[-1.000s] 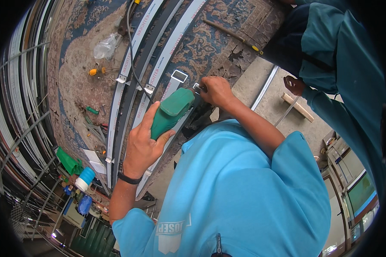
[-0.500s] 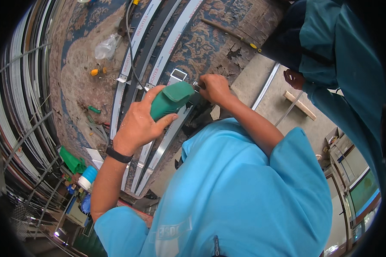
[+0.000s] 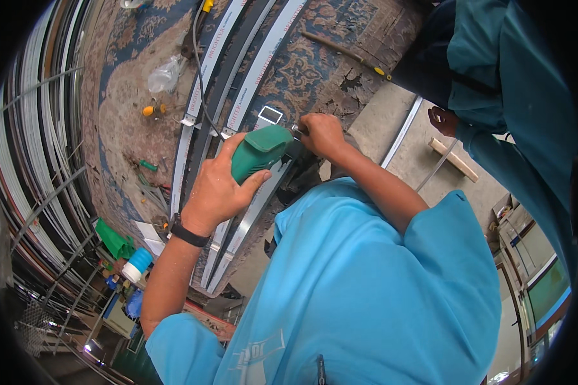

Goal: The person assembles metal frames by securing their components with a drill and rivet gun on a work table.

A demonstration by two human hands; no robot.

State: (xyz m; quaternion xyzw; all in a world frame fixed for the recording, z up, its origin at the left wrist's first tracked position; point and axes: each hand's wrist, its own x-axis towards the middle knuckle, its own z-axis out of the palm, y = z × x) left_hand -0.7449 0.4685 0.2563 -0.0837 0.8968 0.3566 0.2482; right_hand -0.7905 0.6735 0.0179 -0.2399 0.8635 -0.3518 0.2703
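Note:
My left hand (image 3: 217, 187), with a black band on its wrist, grips the body of a green power tool (image 3: 261, 150). It holds the tool over long white and grey metal profiles (image 3: 263, 64) that lie on a patterned carpet (image 3: 340, 58). My right hand (image 3: 321, 135) is closed around the tool's front end, and what is under its fingers is hidden. A short square tube piece (image 3: 270, 114) sits just beyond the tool. A black cable (image 3: 198, 77) runs along the profiles.
Another person in teal clothes stands at the upper right, one hand (image 3: 440, 119) near a wooden stick (image 3: 453, 159). A plastic bag (image 3: 164, 76), small orange parts (image 3: 149, 110), a green object (image 3: 113, 239) and a blue-white container (image 3: 137, 264) lie to the left. Stacked metal bars (image 3: 26, 160) line the left side.
My left forearm has lifted and the green tool has shifted slightly up. My right hand stays closed at the tool's front end.

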